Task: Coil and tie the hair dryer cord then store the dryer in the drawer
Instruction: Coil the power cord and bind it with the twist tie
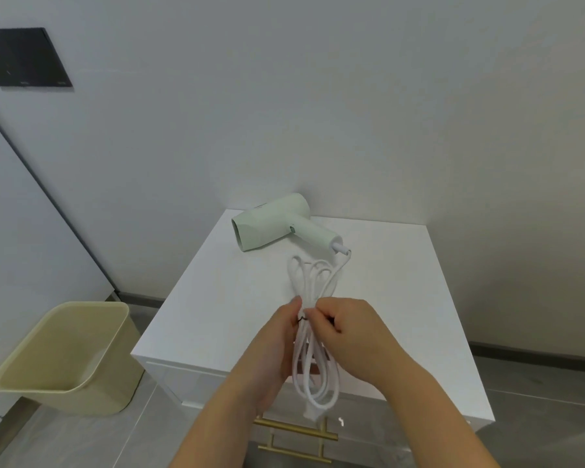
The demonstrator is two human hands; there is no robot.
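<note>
No legible txt; marks on black panel [26,57] too blurry.

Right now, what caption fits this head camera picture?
Left hand and right hand pinch the coiled white cord at a dark tie, hair dryer lying behind.

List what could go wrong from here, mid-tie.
1. The thin black tie is only pinched by the right hand at the coiled cord; if it slips, the loops that the left hand grips may spring apart.
2. The lower loops hang past the cabinet top near the gold drawer handle and could snag.
3. A tug on the cord might drag the hair dryer, lying near the top's edge.
</note>
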